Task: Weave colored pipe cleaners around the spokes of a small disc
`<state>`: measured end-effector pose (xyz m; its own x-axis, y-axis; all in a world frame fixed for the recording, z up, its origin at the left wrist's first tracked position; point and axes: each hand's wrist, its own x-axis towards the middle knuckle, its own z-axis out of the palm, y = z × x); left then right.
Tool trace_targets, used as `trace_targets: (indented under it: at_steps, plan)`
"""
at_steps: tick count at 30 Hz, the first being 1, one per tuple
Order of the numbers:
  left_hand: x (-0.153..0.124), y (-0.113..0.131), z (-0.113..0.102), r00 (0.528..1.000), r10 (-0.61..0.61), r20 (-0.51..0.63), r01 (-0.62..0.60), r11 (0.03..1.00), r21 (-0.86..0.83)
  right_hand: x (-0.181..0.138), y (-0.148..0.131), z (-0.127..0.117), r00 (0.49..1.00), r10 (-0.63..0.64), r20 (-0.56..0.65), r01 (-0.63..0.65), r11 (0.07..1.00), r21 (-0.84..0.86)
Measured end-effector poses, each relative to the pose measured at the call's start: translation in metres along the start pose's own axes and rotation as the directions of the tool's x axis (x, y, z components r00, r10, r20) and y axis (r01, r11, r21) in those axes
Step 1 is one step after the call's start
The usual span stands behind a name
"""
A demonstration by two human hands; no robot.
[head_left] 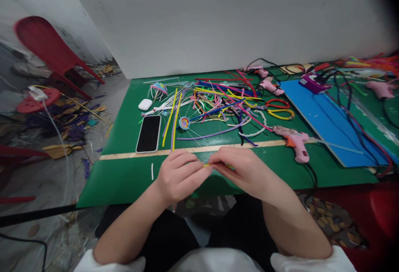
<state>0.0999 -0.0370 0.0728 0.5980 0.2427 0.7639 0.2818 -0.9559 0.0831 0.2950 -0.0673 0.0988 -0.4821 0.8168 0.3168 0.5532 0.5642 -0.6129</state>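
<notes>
My left hand (183,175) and my right hand (241,166) meet over the near part of the green table, both with fingers closed in a pinch. Between the fingertips shows a thin yellow pipe cleaner (207,165), mostly covered by the fingers; a bit of yellow also peeks out under my right hand. Beyond my left hand lie a few yellow and purple pipe cleaners (169,119). A small round multicoloured piece (184,123) sits to their right. One short white strip (152,171) rests left of my left hand.
A phone (149,134) and a white earbud case (145,105) lie at the left. Behind is a tangled pile of pipe cleaners (215,101). Rightward are scissors (282,113), a pink glue gun (297,144) with a cord, and a blue board (324,126). A wooden strip (118,155) crosses the green table (109,184).
</notes>
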Motion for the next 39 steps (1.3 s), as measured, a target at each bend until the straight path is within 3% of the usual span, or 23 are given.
trace_targets:
  at_steps: [3,5,6,8,10,12,13,14,15,16,18,20,23,31,36,39]
  plan:
    - [0.001,0.004,0.001,0.996,-0.088,0.024,0.091,0.979,-0.180,-0.001,0.000,0.000,0.999,-0.035,0.031,0.036,0.999,-0.028]
    - [0.002,0.009,0.002,0.958,-0.284,0.043,0.278,0.880,-0.386,-0.001,-0.001,0.001,0.996,-0.077,0.041,0.081,0.993,-0.082]
    - [0.002,0.012,0.002,0.908,-0.413,0.066,0.387,0.770,-0.507,-0.001,-0.002,0.002,0.994,-0.104,0.036,0.108,0.987,-0.123]
    - [0.002,0.018,0.004,0.751,-0.638,0.174,0.543,0.446,-0.712,0.000,-0.003,0.004,0.986,-0.168,0.000,0.164,0.962,-0.217]
    - [0.003,0.022,0.005,0.602,-0.729,0.326,0.591,0.133,-0.795,0.002,-0.005,0.005,0.972,-0.231,-0.049,0.207,0.932,-0.296]
    - [0.004,0.024,0.005,0.522,-0.744,0.417,0.622,-0.003,-0.783,0.004,-0.005,0.006,0.959,-0.265,-0.097,0.218,0.914,-0.343]
    - [0.005,0.025,0.004,0.514,-0.755,0.408,0.642,0.023,-0.766,0.005,-0.005,0.006,0.958,-0.259,-0.120,0.205,0.916,-0.346]
    - [0.005,0.025,0.003,0.535,-0.765,0.357,0.660,0.115,-0.743,0.005,-0.005,0.005,0.961,-0.242,-0.135,0.187,0.927,-0.326]
    - [0.006,0.024,0.001,0.596,-0.755,0.271,0.660,0.269,-0.702,0.006,-0.004,0.004,0.966,-0.217,-0.138,0.172,0.945,-0.280]
    - [0.006,0.023,-0.001,0.691,-0.702,0.171,0.628,0.467,-0.622,0.005,-0.004,0.003,0.974,-0.186,-0.129,0.156,0.965,-0.213]
    - [0.007,0.019,-0.006,0.888,-0.460,0.003,0.434,0.837,-0.332,0.005,-0.003,0.000,0.990,-0.122,-0.071,0.119,0.991,-0.056]
    - [0.008,0.015,-0.012,0.980,-0.198,-0.024,0.198,0.980,-0.016,0.004,-0.002,-0.003,0.997,-0.077,-0.017,0.078,0.996,0.052]
    - [0.010,0.010,-0.020,0.999,-0.037,0.000,0.036,0.979,0.199,0.003,-0.002,-0.004,0.999,-0.033,0.026,0.030,0.995,0.100]
    - [0.008,0.007,-0.020,0.992,0.042,0.117,-0.070,0.966,0.247,0.003,0.000,-0.003,0.991,-0.021,0.129,0.019,1.000,0.020]
    - [0.005,0.007,-0.012,0.976,0.011,0.220,-0.058,0.976,0.210,0.002,0.008,0.004,0.979,-0.032,0.201,0.069,0.981,-0.179]
    - [0.005,0.004,-0.009,0.951,-0.110,0.288,0.072,0.988,0.139,0.002,0.011,0.009,0.980,-0.064,0.186,0.128,0.926,-0.354]
